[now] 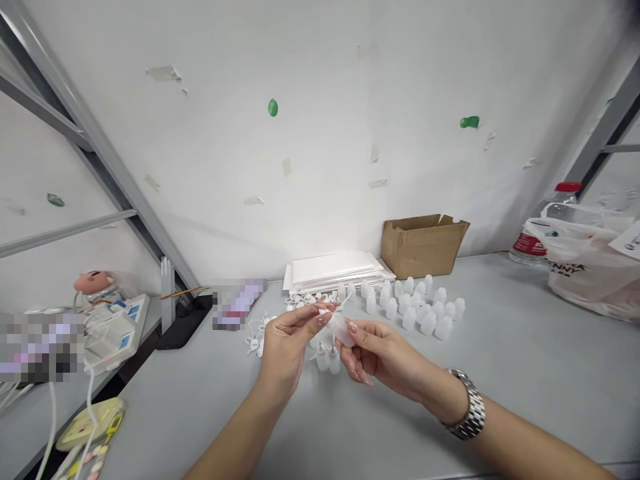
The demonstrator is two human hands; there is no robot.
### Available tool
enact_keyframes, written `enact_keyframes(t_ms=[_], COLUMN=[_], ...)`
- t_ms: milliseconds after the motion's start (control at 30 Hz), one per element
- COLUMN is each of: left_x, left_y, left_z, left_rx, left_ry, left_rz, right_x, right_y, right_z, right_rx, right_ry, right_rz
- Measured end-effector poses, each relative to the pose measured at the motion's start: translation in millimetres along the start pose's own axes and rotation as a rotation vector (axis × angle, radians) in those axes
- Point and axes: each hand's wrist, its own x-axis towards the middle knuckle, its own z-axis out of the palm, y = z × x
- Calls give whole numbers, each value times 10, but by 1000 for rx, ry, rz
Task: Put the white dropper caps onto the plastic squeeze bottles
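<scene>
Between my thumb and fingers, my right hand grips a small translucent plastic bottle, tilted with its neck to the upper left. At that neck my left hand pinches a white cap, partly hidden by the fingertips; a thin white strap sticks up beside it. Just below the hands stand capped small bottles with thin tips. Behind them, loose white caps with straps lie in a scattered pile, partly covered by my left hand. Several open bottles stand upright to the right.
A stack of white flat packets and an open cardboard box sit against the wall. On the right are a plastic bag and a red-capped large bottle. A power strip with cables lies left, near the metal frame.
</scene>
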Motion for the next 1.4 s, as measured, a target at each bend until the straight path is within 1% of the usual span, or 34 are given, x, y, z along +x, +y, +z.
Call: enact_keyframes(t_ms=[33, 67, 167, 200, 233, 267, 400, 467, 533, 600, 633, 733, 767, 800, 833, 1033, 1167, 1267, 1400], left_x=[-2, -4, -14, -19, -26, -33, -54, -41, -8, 34, 53, 82, 82, 78, 73, 73, 87, 91, 98], left_y=[-1, -4, -21, -24, -24, -21, 15, 34, 48, 55, 56, 56, 56, 55, 55, 55, 50, 38, 8], left_z=[-3, -5, -3, 0, 3, 8, 13, 2, -18, -39, -47, -53, -50, -46, -44, -86, -118, -119, -113], left_rx=[7, 15, 45, 53, 60, 67, 80, 52, -20, -119, -165, -274, -301, -323, -343, -379, -329, -326, -381], left_ry=[5, 22, 78, 81, 71, 53, -8, -8, -3, 10, 9, -47, -77, -101, -113, -47, -49, -39, -11], left_rz=[5, 13, 30, 37, 45, 54, 82, 62, 39, -16, -77, -343, -410, -447, -457, -327, -291, -263, -240], right_x=[0, -3, -18, -24, -28, -31, -29, -28, -29, -31, -31, -31, -30, -29, -28, -22, -31, -39, -48], right_y=[1, 4, 9, 8, 5, 1, -19, -25, -30, -39, -45, -63, -68, -71, -74, -73, -62, -44, -18], right_z=[1, 9, 48, 57, 61, 57, -4, -34, -53, -67, -74, -91, -94, -96, -97, -77, -43, -22, -3], right_rx=[-14, -59, -258, -298, -310, -291, -70, 3, 34, 52, 58, 61, 54, 42, 26, -161, -350, -433, -479], right_ry=[4, 47, 280, 330, 336, 300, 23, -30, -22, 25, 53, 105, 118, 132, 153, 276, 357, 374, 378], right_rz=[-8, -37, -176, -199, -201, -187, -95, -92, -114, -137, -142, -147, -149, -151, -151, -117, -121, -131, -128])
